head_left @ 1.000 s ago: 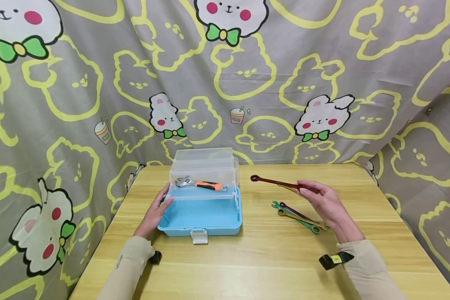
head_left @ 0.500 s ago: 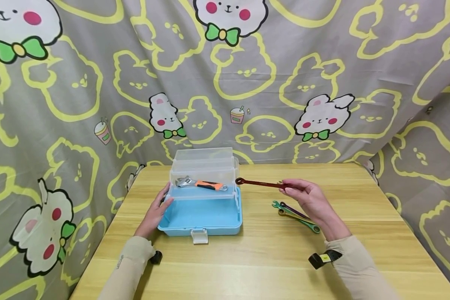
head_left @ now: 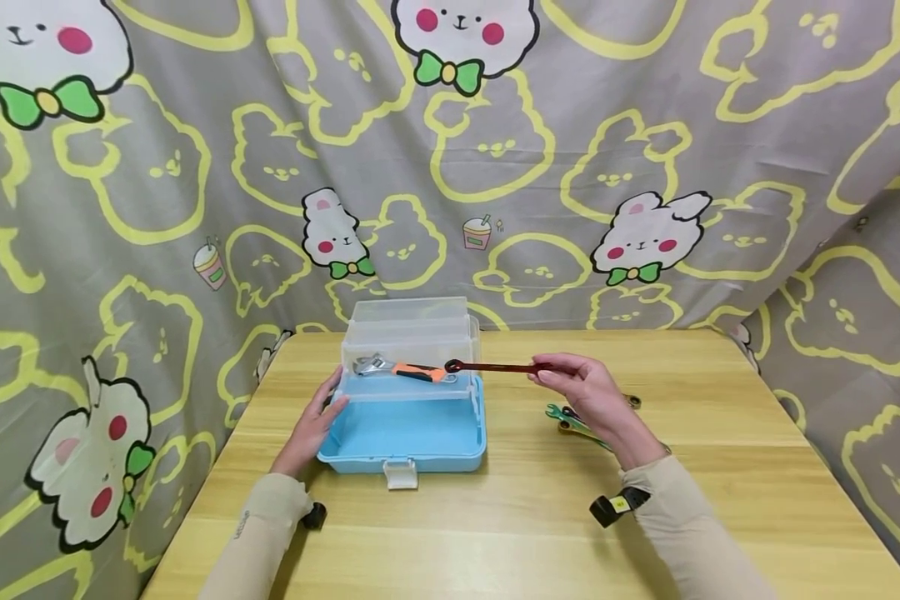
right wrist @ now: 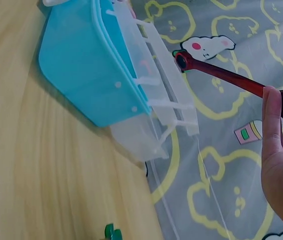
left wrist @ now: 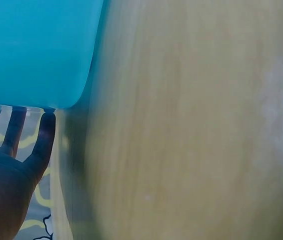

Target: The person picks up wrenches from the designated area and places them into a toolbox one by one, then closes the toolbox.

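My left hand (head_left: 311, 429) rests against the left side of the blue toolbox (head_left: 442, 463), thumb on the clear tray's edge. Its fingers look straight in the left wrist view, and their tips are partly hidden by the box. An adjustable wrench (head_left: 418, 372) with an orange and black handle lies in the clear tray (head_left: 397, 395). Between thumb and fingers, my right hand (head_left: 588, 396) pinches a red wrench (head_left: 495, 367) by its right end. The ring end points left, overlapping the tray's right edge in the head view, and hangs above the tray in the right wrist view.
Several coloured wrenches, among them a green wrench (head_left: 554, 412), lie on the wooden table (head_left: 495, 533), partly hidden by the right hand. A gold ring end (head_left: 633, 402) shows behind that hand. A patterned curtain (head_left: 525, 167) closes off the back and sides.
My right hand has moved left with the red wrench, bringing its ring end from right of the toolbox to the tray's edge. My left hand and the toolbox have stayed put.
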{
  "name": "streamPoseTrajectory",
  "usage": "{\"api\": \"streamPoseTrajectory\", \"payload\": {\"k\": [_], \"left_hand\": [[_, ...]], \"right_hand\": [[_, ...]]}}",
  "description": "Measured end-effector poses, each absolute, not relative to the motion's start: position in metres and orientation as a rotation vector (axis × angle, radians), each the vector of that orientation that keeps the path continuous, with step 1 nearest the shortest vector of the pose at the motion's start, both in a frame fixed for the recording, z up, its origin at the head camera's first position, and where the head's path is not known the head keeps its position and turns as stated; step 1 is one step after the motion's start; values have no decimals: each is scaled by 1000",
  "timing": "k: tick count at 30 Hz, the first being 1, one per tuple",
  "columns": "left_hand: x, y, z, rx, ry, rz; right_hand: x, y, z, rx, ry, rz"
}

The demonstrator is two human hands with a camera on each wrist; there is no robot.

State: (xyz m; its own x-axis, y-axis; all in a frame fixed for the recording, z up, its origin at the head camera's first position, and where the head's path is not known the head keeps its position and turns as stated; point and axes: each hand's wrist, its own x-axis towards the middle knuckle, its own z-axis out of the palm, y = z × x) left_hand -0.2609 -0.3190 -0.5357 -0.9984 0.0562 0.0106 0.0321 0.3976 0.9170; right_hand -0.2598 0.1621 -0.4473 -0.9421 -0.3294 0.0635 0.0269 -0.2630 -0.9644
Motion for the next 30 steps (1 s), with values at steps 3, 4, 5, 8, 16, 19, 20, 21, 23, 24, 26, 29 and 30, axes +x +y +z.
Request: {"api": "streamPoseTrajectory", "payload": {"k": [3, 4, 5, 8, 16, 19, 20, 21, 23, 24, 26, 29, 30], "left_hand": [[-261, -318, -536, 60, 2584, 1716], [-260, -318, -536, 53, 2583, 1715], [-260, -318, -535, 48, 2584, 1711], [-259, -317, -532, 40, 2585, 1706], [-258, -315, -525, 82, 2567, 1729], [-259, -316, -529, 84, 2584, 1723], [-260, -317, -530, 84, 2591, 1719], [-260, -317, -532, 84, 2597, 1715], [-262, -318, -534, 80, 2604, 1712], [-262, -319, -535, 79, 2606, 1712], [-262, -319, -536, 94, 2610, 1707], [-262, -319, -537, 91, 2611, 1709], [-262, -319, -537, 89, 2612, 1706]], "right_hand": [[-262, 154, -446, -351, 1779, -2282], [-263, 151, -446, -340, 1787, -2275], [-264, 148, -445, -335, 1789, -2271], [-268, 138, -445, -325, 1783, -2267], [-275, 118, -447, -364, 1777, -2264], [-276, 112, -449, -359, 1759, -2275], [-276, 110, -450, -363, 1753, -2278], [-277, 108, -451, -367, 1750, -2281], [-277, 106, -452, -370, 1741, -2287], [-278, 104, -452, -371, 1740, -2289], [-278, 102, -453, -374, 1729, -2289], [-278, 98, -454, -372, 1725, -2285], [-278, 96, -454, -371, 1726, -2283]]}}
